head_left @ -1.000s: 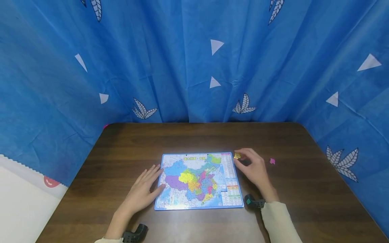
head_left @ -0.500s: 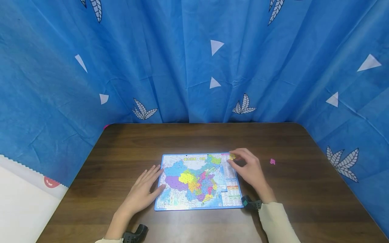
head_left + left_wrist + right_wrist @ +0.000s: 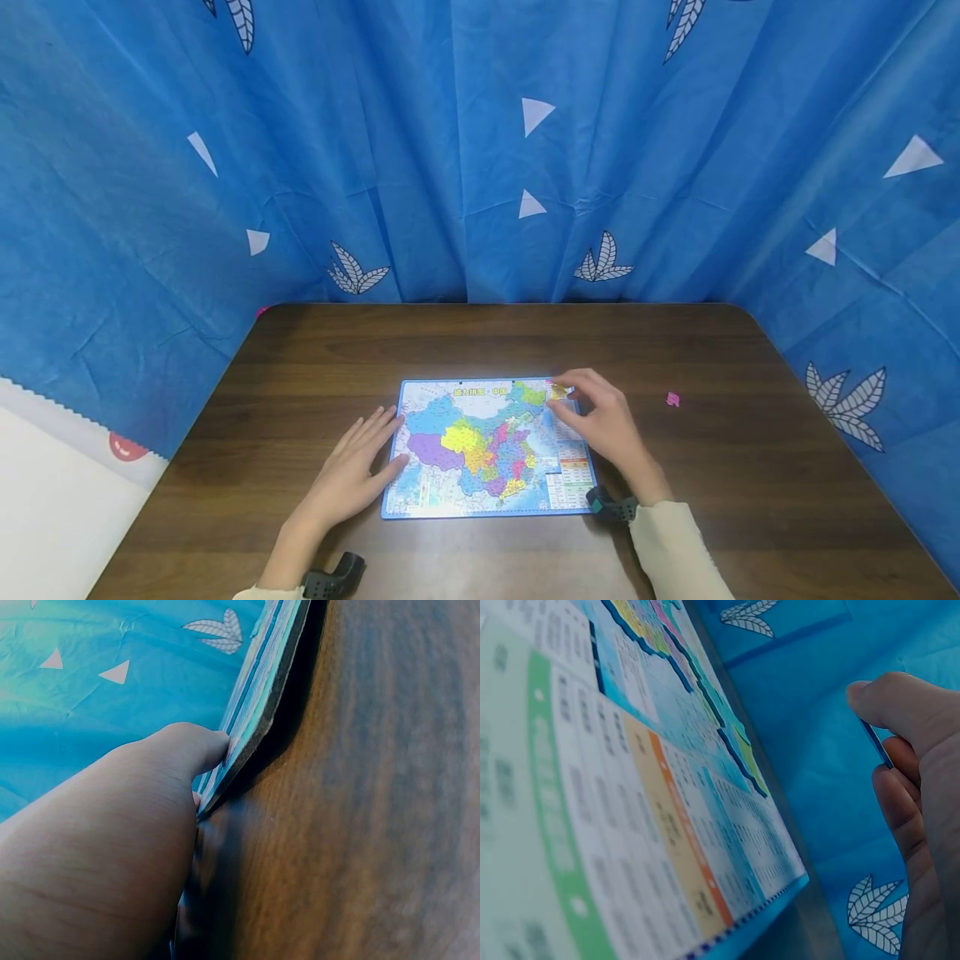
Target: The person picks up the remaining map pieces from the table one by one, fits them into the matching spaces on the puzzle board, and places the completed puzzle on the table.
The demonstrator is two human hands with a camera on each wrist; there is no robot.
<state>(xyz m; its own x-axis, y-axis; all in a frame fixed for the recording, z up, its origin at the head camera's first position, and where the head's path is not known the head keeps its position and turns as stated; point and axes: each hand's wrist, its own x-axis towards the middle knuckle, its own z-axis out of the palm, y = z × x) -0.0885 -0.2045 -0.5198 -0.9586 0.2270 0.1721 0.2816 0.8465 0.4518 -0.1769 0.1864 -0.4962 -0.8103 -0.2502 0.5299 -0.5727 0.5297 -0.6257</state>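
A map puzzle board [image 3: 442,498] with a blue rim lies flat on the table, covered by a colourful map of China. My left hand [image 3: 345,471] rests on its left edge, fingers spread and straight; in the left wrist view the thumb [image 3: 196,746] touches the board's face near the edge. My right hand [image 3: 600,417] pinches a small yellow puzzle piece [image 3: 558,392] over the printed lists at the board's upper right. Seen edge-on in the right wrist view, this thin piece [image 3: 876,744] sits between thumb and fingers, apart from the board.
A pink puzzle piece [image 3: 672,399] lies alone on the dark wooden table [image 3: 750,467], right of the board. Behind the table hangs a blue curtain [image 3: 420,150] with leaf and triangle prints. Something white [image 3: 60,500] shows at the far left.
The right hand has moved left, carrying the yellow puzzle piece from beside the board's upper right corner to over its printed lists. The left hand has stayed in place.
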